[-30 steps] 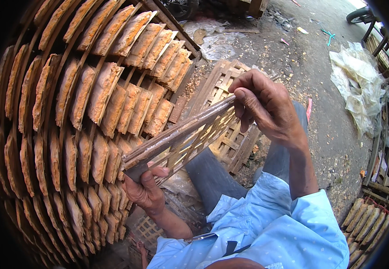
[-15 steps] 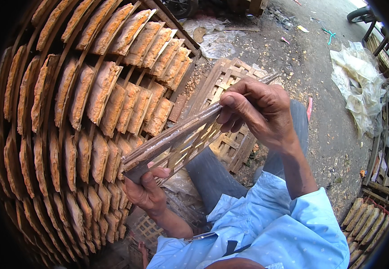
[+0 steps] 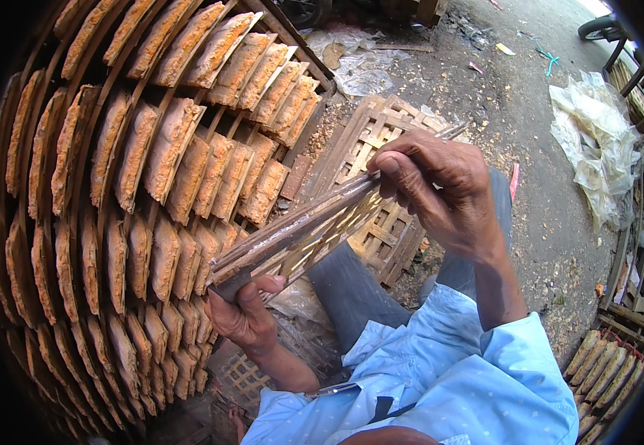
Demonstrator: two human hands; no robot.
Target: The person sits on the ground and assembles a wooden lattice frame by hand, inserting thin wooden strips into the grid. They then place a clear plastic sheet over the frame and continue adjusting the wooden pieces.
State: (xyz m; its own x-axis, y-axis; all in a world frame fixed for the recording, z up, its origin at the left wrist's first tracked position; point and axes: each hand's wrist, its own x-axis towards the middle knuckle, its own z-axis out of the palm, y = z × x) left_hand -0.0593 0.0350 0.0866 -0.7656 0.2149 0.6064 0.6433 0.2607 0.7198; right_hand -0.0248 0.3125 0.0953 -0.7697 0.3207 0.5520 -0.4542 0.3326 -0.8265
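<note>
A slim wooden frame with woven bamboo lattice [image 3: 296, 228] is held tilted in front of me, its edge running from lower left to upper right. My left hand [image 3: 246, 320] is closed round its near-left corner, thumb and fingers by a dark flat piece [image 3: 231, 286] at that end. Toward the other end, my right hand [image 3: 444, 189] pinches the top rail with bent fingers. The frame's tip sticks out past the knuckles. Whether a small thing sits between the right fingertips is hidden.
To the left stands a tall rack of boards bearing rough orange slabs [image 3: 173, 148]. Another woven lattice panel [image 3: 346, 139] lies on the ground beyond my legs. Crumpled plastic sheeting [image 3: 593, 137] is at the right, near slatted racks [image 3: 605, 363] with pale slabs. Crumbs litter the ground.
Both hands and the frame have shifted slightly to the right. The right hand has slid a little along the top rail, its fingers more curled. The left hand keeps its hold.
</note>
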